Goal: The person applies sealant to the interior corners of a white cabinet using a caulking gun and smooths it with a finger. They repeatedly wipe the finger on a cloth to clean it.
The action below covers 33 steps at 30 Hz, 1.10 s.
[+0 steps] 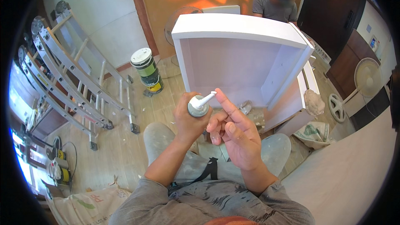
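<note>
My left hand (187, 117) is wrapped around a grey tube, likely caulk, with a white nozzle (204, 100) pointing up and to the right. Close by, my right hand (239, 131) has its index finger stretched out, with the fingertip at the nozzle's tip. Its thumb stands apart and the other fingers are bent, with nothing in them. A small white blob sits on the nozzle's end. Beyond both hands stands an open-fronted white cabinet (231, 62). My knees, in dusty grey trousers, are spread below my hands.
Aluminium ladders (78, 65) lean at the left. Stacked paint buckets (147, 70) stand by the wall. A person (276, 4) sits behind the cabinet. To the right are a pedestal fan (368, 76), white drawer-like panels (289, 109), a crumpled cloth (314, 103) and a woven sack (312, 134).
</note>
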### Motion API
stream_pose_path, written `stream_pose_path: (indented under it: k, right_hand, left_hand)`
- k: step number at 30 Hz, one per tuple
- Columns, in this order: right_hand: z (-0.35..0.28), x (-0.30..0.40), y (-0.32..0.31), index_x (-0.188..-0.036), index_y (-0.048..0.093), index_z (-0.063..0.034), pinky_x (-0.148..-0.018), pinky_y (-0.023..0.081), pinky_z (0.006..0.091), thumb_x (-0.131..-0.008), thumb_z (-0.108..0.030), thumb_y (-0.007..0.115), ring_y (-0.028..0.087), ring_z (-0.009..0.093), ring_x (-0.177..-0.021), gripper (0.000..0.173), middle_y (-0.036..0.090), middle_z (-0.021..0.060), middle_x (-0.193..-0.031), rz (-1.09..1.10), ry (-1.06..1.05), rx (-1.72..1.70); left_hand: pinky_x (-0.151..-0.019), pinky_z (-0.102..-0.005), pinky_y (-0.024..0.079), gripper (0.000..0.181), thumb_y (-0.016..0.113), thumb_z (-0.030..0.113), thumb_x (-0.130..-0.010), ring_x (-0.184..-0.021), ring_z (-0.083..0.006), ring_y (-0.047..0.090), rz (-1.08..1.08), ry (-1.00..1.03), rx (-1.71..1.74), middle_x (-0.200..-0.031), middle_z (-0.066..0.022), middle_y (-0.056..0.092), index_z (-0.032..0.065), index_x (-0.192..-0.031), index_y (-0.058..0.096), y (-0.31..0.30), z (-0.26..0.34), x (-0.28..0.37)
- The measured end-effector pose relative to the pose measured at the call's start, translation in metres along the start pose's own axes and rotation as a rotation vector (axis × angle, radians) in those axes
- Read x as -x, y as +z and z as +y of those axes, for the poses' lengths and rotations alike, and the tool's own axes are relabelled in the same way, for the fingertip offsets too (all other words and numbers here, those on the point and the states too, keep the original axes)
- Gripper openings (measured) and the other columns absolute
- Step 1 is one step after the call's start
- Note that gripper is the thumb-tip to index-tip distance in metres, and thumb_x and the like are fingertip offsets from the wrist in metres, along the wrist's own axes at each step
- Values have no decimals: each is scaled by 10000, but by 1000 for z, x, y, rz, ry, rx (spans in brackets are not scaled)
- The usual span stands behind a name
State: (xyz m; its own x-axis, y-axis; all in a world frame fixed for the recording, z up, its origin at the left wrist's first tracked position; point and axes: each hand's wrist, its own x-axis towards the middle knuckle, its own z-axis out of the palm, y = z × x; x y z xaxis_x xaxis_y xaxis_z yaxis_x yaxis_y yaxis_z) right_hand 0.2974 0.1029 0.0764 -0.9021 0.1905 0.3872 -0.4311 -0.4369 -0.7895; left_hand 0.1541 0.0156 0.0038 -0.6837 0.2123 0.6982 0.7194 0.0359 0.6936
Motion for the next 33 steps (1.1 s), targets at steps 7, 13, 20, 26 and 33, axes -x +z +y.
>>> stream_pose_path:
  k: [7,13,20,26,33]
  right_hand:
    - [8,-7,-13,-1578,251,56,-723,464,270,-1046,-334,528,545,126,-741,716,650,106,-1057,62,117,-128]
    - [20,-19,-52,-1578,297,-23,-706,457,324,-1072,-284,466,546,148,-759,594,640,58,-1101,18,68,-651]
    - [111,-65,-202,-1407,492,-218,-756,472,329,-1046,-187,523,548,150,-780,364,608,20,-1044,475,-289,-799]
    - [172,-82,-314,-1408,492,-283,-785,471,314,-1005,-153,547,528,145,-872,427,583,-7,-1107,1022,-500,-665]
    - [203,-106,-355,-1375,497,-317,-763,487,331,-1002,-114,523,547,157,-826,425,605,8,-1058,1152,-563,-801]
  left_hand:
    - [-691,-400,516,399,805,37,-665,-775,-319,653,24,73,-210,-873,-110,641,57,-1023,631,8,-31,-3]
    - [-722,-379,522,351,791,38,-709,-789,-293,665,-22,-45,-233,-869,-123,652,47,-1022,633,6,-70,-11]
    - [-810,-332,516,382,772,16,-711,-896,-200,651,-10,-398,190,-991,-55,665,31,-1068,638,-17,-149,-32]
    - [-919,-378,485,426,761,28,-689,-1102,-228,600,-49,-570,405,-1321,-149,597,37,-1097,639,3,-186,-32]
    - [-811,-358,507,416,721,36,-746,-844,-198,651,-82,-607,460,-1134,-111,596,25,-1145,603,2,-195,-27]
